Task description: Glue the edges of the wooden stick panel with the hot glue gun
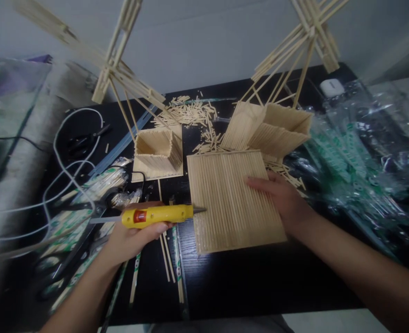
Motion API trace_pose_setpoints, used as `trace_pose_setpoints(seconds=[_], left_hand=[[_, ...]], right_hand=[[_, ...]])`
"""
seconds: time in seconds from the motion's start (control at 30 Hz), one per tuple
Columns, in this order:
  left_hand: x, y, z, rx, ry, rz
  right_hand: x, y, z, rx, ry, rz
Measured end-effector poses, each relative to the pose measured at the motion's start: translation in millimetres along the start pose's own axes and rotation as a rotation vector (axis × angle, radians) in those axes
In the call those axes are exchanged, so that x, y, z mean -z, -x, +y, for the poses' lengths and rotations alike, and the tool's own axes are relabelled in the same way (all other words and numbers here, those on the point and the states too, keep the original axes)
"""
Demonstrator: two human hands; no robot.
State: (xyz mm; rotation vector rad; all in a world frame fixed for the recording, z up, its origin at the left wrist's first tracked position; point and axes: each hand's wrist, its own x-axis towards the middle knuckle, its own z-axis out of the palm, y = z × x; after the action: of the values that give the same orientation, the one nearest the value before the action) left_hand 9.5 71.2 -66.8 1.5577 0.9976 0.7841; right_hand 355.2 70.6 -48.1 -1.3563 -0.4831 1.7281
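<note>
My left hand [135, 236] is closed around a yellow hot glue gun [163, 214], whose dark nozzle points right over the left edge of a panel. That flat square panel of wooden sticks [234, 203] is gripped at its right edge by my right hand [284, 196], thumb on top, other fingers hidden beneath. Whether the nozzle touches the panel I cannot tell. Behind the panel, on the right, leans a stick-built windmill model [277, 129] with an open box-shaped body. A second windmill model [156, 155] stands upright to the left on a square stick base.
Cut stick pieces [190, 113] lie heaped at the back. Green-and-clear plastic wrappers [350, 157] cover the right side. White cables [57, 175], pliers [86, 138], scissors [72, 252] and wrapped chopsticks [176, 263] lie on the left of the black table [246, 286].
</note>
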Motion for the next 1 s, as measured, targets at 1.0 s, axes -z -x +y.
trace_pose_setpoints(seconds=[1.0], left_hand=[[-0.1, -7.7, 15.6, 0.018, -0.018, -0.101]], right_hand=[[2.9, -2.4, -0.1, -0.043, -0.025, 0.015]])
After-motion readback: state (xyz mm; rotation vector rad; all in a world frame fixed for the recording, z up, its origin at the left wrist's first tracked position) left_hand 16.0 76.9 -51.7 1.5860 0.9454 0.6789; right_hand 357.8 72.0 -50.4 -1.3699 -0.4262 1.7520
